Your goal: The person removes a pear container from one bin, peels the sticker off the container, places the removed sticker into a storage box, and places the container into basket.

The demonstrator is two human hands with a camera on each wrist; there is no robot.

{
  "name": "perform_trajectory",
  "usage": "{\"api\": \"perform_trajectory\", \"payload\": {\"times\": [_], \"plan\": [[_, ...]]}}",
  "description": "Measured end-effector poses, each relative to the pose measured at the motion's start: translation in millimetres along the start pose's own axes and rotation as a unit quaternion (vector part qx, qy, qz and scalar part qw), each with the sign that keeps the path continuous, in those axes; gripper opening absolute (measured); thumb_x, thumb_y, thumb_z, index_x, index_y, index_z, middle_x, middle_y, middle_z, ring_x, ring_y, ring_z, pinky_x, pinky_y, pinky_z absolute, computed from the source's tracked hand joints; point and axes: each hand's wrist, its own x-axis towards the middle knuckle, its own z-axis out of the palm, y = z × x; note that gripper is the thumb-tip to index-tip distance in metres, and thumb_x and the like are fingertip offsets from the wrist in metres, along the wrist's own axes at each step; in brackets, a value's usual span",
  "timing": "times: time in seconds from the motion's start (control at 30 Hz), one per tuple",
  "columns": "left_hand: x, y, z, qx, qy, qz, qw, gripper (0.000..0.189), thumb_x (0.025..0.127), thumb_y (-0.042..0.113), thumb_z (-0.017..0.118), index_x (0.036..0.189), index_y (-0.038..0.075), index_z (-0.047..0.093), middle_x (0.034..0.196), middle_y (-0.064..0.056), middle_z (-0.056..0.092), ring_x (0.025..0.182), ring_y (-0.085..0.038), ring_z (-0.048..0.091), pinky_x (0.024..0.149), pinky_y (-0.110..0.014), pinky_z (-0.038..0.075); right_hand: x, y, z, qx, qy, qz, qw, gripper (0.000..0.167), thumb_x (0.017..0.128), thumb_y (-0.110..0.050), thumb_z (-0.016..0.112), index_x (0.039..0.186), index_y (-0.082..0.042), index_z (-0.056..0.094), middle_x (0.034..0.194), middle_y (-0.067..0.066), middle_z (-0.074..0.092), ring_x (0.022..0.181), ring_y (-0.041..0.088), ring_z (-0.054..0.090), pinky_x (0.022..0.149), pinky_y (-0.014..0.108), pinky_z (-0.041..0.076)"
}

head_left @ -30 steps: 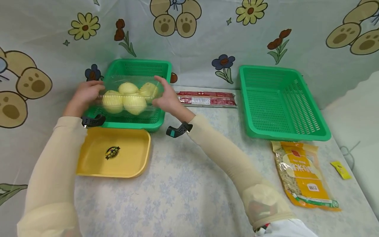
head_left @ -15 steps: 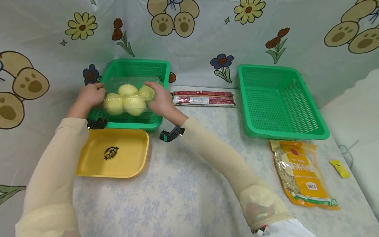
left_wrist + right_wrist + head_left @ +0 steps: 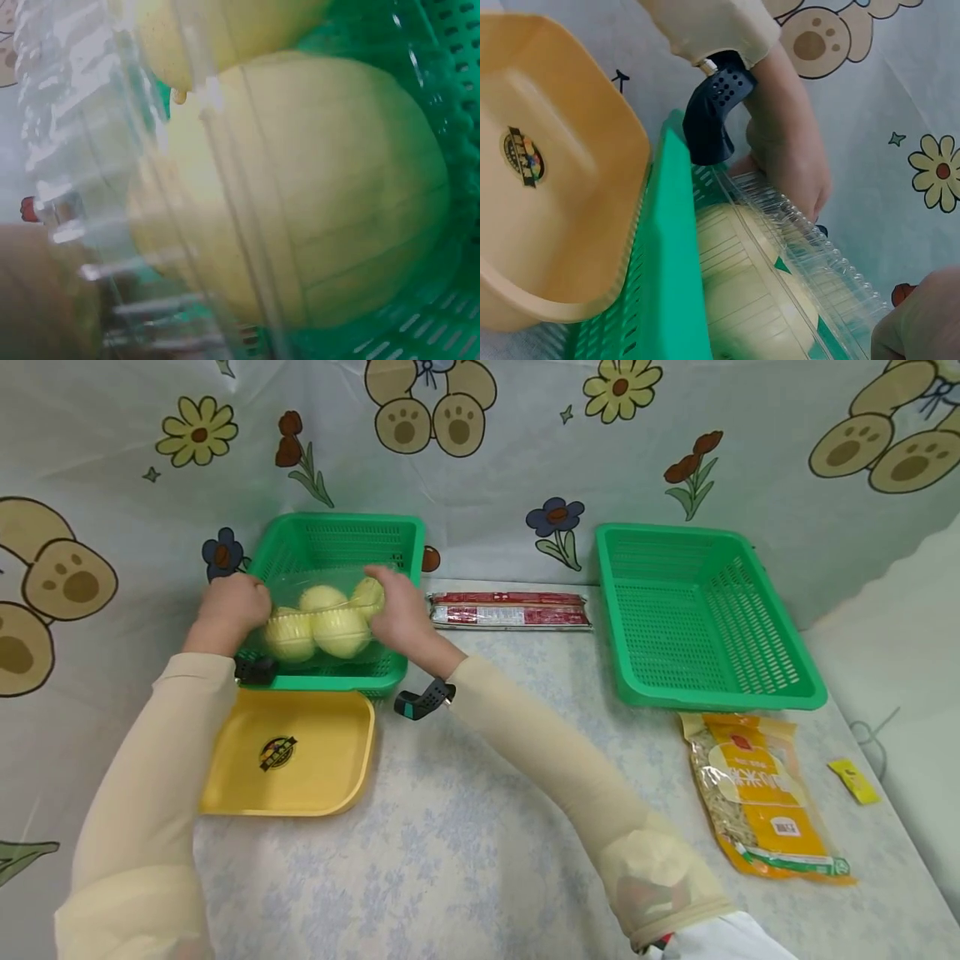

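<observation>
A clear plastic clamshell box (image 3: 300, 583) with several round, pale yellow fruits (image 3: 340, 632) inside sits within the left green basket (image 3: 341, 681). My left hand (image 3: 231, 614) grips the box's left end, its fingers curled and partly hidden. At the opposite end my right hand (image 3: 405, 617) holds the box between thumb and fingers; its fingertips are out of sight behind the plastic. In the left wrist view a fruit (image 3: 322, 180) shows through the ribbed plastic. From the right wrist, the box (image 3: 810, 225) appears beside the basket wall, with the left hand (image 3: 791, 150) at its far end.
A yellow tray (image 3: 315, 777) lies in front of the left basket. Red-and-white long packets (image 3: 510, 612) rest along the wall. To the right are another green basket (image 3: 675, 610), an orange-labelled food bag (image 3: 765, 802) and a small yellow packet (image 3: 853, 781).
Both hands have drawn closer together on the box, the left shifting right and the right shifting left. The left fingers have curled over its end. The box has lowered slightly in the basket.
</observation>
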Motion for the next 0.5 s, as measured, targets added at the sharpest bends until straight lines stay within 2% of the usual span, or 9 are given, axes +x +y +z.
{"api": "perform_trajectory", "payload": {"times": [0.07,0.13,0.2,0.23,0.3,0.37,0.43,0.47,0.5], "plan": [[-0.5,0.9,-0.8,-0.002,-0.004,0.001,1.0000,0.048,0.104,0.020,0.018,0.098,-0.008,0.057,0.109,-0.039,0.056,0.099,-0.061,0.052,0.083,-0.062,0.045,0.0,-0.3,1.6,-0.024,0.003,-0.009,0.9997,0.077,0.082,0.014,0.058,0.154,-0.011,0.044,0.155,0.010,0.050,0.137,0.026,0.051,0.090,0.028,0.054],[-2.2,0.9,-3.5,-0.029,-0.019,-0.008,0.9994,0.047,0.104,0.021,0.017,0.092,-0.006,0.053,0.095,-0.033,0.055,0.087,-0.053,0.054,0.075,-0.057,0.047,0.1,-1.0,2.7,-0.044,0.003,-0.015,0.9989,0.077,0.083,0.012,0.058,0.154,-0.011,0.043,0.156,0.011,0.048,0.145,0.026,0.044,0.106,0.031,0.051],[-4.5,0.7,-8.0,-0.075,-0.049,-0.021,0.9957,0.044,0.106,0.026,0.017,0.092,-0.003,0.048,0.088,-0.026,0.048,0.074,-0.042,0.052,0.069,-0.050,0.049,0.0,-1.8,3.3,-0.056,-0.001,-0.012,0.9983,0.078,0.084,0.012,0.058,0.155,-0.012,0.041,0.158,0.014,0.045,0.147,0.028,0.042,0.111,0.034,0.049],[-5.6,0.7,-10.9,-0.101,-0.070,-0.031,0.9920,0.046,0.106,0.028,0.016,0.097,-0.003,0.048,0.088,-0.023,0.044,0.070,-0.036,0.049,0.067,-0.047,0.050,-0.1,-2.3,3.3,-0.063,-0.004,-0.010,0.9980,0.078,0.084,0.011,0.058,0.156,-0.013,0.040,0.159,0.016,0.042,0.147,0.029,0.042,0.109,0.035,0.051],[-8.2,2.6,-18.2,-0.140,-0.118,-0.059,0.9813,0.057,0.107,0.036,0.014,0.124,-0.005,0.050,0.106,-0.029,0.049,0.069,-0.029,0.049,0.068,-0.045,0.054,-0.4,-3.2,3.2,-0.070,-0.013,-0.003,0.9974,0.081,0.085,0.011,0.058,0.158,-0.014,0.036,0.161,0.019,0.037,0.146,0.031,0.043,0.104,0.035,0.054],[-8.9,5.8,-24.9,-0.135,-0.155,-0.066,0.9764,0.066,0.108,0.040,0.011,0.154,-0.005,0.030,0.134,-0.037,0.040,0.072,-0.030,0.051,0.074,-0.047,0.054,-0.7,-3.7,2.6,-0.078,-0.022,0.001,0.9967,0.083,0.085,0.011,0.058,0.159,-0.015,0.033,0.163,0.021,0.032,0.143,0.032,0.046,0.098,0.035,0.057],[-8.4,10.0,-29.9,-0.107,-0.176,-0.061,0.9765,0.071,0.108,0.042,0.008,0.160,-0.005,0.013,0.147,-0.039,0.030,0.076,-0.033,0.051,0.079,-0.050,0.051,-0.7,-4.0,1.8,-0.086,-0.027,0.003,0.9959,0.084,0.086,0.010,0.059,0.160,-0.015,0.031,0.163,0.022,0.031,0.141,0.033,0.049,0.093,0.036,0.059],[-8.4,12.5,-31.9,-0.088,-0.182,-0.056,0.9778,0.072,0.108,0.043,0.006,0.161,-0.005,0.008,0.154,-0.039,0.024,0.083,-0.036,0.052,0.083,-0.053,0.049,-0.3,-3.9,1.4,-0.091,-0.027,0.004,0.9955,0.084,0.086,0.009,0.060,0.160,-0.015,0.030,0.163,0.021,0.031,0.140,0.033,0.049,0.091,0.036,0.059],[-7.8,14.5,-32.8,-0.070,-0.182,-0.051,0.9795,0.072,0.107,0.043,0.005,0.161,-0.006,0.010,0.153,-0.039,0.025,0.088,-0.040,0.052,0.086,-0.055,0.046,0.1,-4.0,0.9,-0.094,-0.026,0.005,0.9952,0.084,0.086,0.009,0.061,0.160,-0.015,0.030,0.162,0.021,0.032,0.139,0.032,0.050,0.090,0.036,0.059]]}}
